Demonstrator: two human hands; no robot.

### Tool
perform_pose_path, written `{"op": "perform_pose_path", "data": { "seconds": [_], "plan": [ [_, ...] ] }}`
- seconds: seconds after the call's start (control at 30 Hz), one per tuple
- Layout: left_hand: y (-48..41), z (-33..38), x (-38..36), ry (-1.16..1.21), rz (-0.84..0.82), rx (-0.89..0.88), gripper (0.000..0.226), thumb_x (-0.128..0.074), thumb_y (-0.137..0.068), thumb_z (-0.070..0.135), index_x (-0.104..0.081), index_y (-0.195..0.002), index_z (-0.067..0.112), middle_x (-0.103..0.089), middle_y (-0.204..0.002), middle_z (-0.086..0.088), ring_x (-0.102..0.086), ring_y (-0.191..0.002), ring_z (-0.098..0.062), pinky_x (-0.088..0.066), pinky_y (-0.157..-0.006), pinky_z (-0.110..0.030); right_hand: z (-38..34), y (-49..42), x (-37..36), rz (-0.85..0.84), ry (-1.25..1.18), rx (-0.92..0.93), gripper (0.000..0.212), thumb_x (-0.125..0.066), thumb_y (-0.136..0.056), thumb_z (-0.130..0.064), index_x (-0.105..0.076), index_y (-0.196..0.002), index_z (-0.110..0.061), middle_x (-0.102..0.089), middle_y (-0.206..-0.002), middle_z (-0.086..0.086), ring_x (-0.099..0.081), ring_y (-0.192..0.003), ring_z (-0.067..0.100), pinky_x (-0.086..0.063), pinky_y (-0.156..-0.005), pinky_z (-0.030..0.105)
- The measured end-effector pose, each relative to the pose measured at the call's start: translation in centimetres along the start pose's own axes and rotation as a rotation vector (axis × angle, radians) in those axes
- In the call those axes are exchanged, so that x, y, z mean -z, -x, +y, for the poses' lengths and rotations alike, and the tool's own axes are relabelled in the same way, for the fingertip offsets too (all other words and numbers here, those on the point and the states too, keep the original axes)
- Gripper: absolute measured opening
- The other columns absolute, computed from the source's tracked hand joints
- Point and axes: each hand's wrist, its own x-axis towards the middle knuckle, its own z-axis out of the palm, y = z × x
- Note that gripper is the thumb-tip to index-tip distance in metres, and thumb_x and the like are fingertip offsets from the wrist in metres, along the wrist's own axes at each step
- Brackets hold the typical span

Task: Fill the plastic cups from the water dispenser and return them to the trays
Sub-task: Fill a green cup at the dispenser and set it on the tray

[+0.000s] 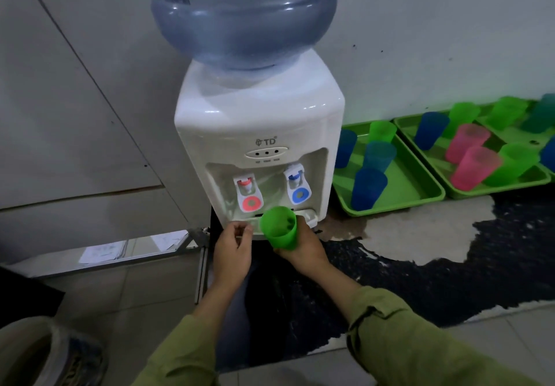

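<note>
Bare utility corner: tiled floor (pixel 135 289), plain wall (pixel 435 40), water dispenser (pixel 258 133), cup trays (pixel 399 203)

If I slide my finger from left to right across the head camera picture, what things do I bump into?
papers → left hand → green cup → first green tray → second green tray

"TD" logo on water dispenser (pixel 261 133) front; labels beneath indicator lights unreadable.
</note>
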Motion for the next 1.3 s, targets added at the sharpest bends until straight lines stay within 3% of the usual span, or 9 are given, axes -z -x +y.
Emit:
{"op": "perform_pose_path", "data": {
  "seconds": [0.1,0.27,0.37,0.5,0.63,0.77,0.9,1.13,1.3],
  "plan": [
    [1.0,0.3,-1.4,-0.019,-0.079,-0.001,0.004,-0.058,-0.089,0.017,-0.06,-0.087,0.017,-0.065,-0.08,-0.002,-0.061,-0.076,-0.018,-0.045,-0.071,-0.028,1.6,1.1,1.9,0.024,0.002,0.0,0.066,-0.078,-0.06,-0.036,-0.044,-0.115,-0.025,-0.061,-0.113,0.001,-0.059,-0.103,0.021,-0.041,-0.076,0.022],
    [2.8,2.1,-6.2,-0.075,-0.212,-0.05,0.004,-0.06,-0.088,0.014,-0.061,-0.091,0.016,-0.065,-0.082,0.003,-0.061,-0.077,-0.009,-0.041,-0.07,-0.015,5.1,2.6,7.1,0.099,0.002,0.015,0.071,-0.082,-0.063,-0.029,-0.045,-0.122,-0.016,-0.061,-0.115,0.005,-0.06,-0.105,0.024,-0.046,-0.083,0.027],
    [3.4,3.5,-10.0,-0.103,-0.282,-0.068,0.007,-0.059,-0.087,0.014,-0.06,-0.094,0.013,-0.067,-0.089,0.0,-0.062,-0.084,-0.014,-0.045,-0.078,-0.022,7.0,2.9,10.8,0.139,0.007,-0.002,0.072,-0.083,-0.063,-0.026,-0.046,-0.124,-0.012,-0.063,-0.115,0.01,-0.061,-0.104,0.029,-0.05,-0.086,0.04],
    [3.8,6.2,-15.1,-0.18,-0.373,-0.075,0.018,-0.058,-0.087,0.014,-0.058,-0.104,0.012,-0.064,-0.105,-0.006,-0.06,-0.099,-0.02,-0.048,-0.09,-0.034,9.1,2.8,16.2,0.181,-0.002,-0.019,0.068,-0.082,-0.063,-0.024,-0.047,-0.12,-0.014,-0.065,-0.109,0.008,-0.062,-0.099,0.027,-0.051,-0.081,0.037],
    [4.1,8.3,-19.3,-0.3,-0.372,-0.206,0.041,-0.058,-0.087,0.014,-0.049,-0.125,0.006,-0.05,-0.13,-0.013,-0.046,-0.123,-0.026,-0.036,-0.104,-0.033,10.8,1.8,21.1,0.223,-0.028,-0.023,0.068,-0.083,-0.063,-0.024,-0.046,-0.119,-0.014,-0.064,-0.108,0.007,-0.061,-0.098,0.025,-0.051,-0.081,0.038],
    [4.2,9.1,-22.4,-0.481,-0.406,-0.142,0.061,-0.054,-0.09,0.023,-0.028,-0.142,0.004,-0.02,-0.154,-0.013,-0.017,-0.143,-0.024,-0.02,-0.115,-0.032,12.1,-0.3,25.2,0.276,-0.042,-0.002,0.066,-0.083,-0.065,-0.023,-0.045,-0.117,-0.01,-0.062,-0.109,0.009,-0.06,-0.099,0.026,-0.052,-0.08,0.043],
    [4.7,9.0,-23.9,-0.598,-0.415,-0.114,0.063,-0.053,-0.09,0.026,-0.026,-0.143,0.006,-0.015,-0.156,-0.009,-0.011,-0.145,-0.021,-0.02,-0.113,-0.032,12.8,-3.3,27.7,0.287,-0.06,-0.014,0.066,-0.084,-0.064,-0.017,-0.044,-0.115,-0.003,-0.061,-0.109,0.013,-0.059,-0.1,0.03,-0.051,-0.082,0.044],
    [5.3,8.4,-25.2,-0.602,-0.364,-0.115,0.063,-0.055,-0.088,0.022,-0.028,-0.143,0.005,-0.013,-0.156,-0.008,-0.01,-0.145,-0.021,-0.017,-0.114,-0.028,14.0,-8.3,29.2,0.208,-0.056,-0.025,0.065,-0.083,-0.063,-0.011,-0.046,-0.116,-0.001,-0.059,-0.113,0.016,-0.057,-0.106,0.032,-0.048,-0.088,0.046],
    [5.5,8.2,-25.5,-0.576,-0.335,-0.099,0.063,-0.055,-0.088,0.021,-0.028,-0.143,0.006,-0.009,-0.157,-0.003,-0.008,-0.145,-0.017,-0.019,-0.113,-0.027,14.9,-10.3,29.2,0.155,0.004,-0.071,0.064,-0.083,-0.061,-0.013,-0.05,-0.115,-0.006,-0.063,-0.109,0.014,-0.059,-0.101,0.032,-0.044,-0.078,0.032]
  ]
}}
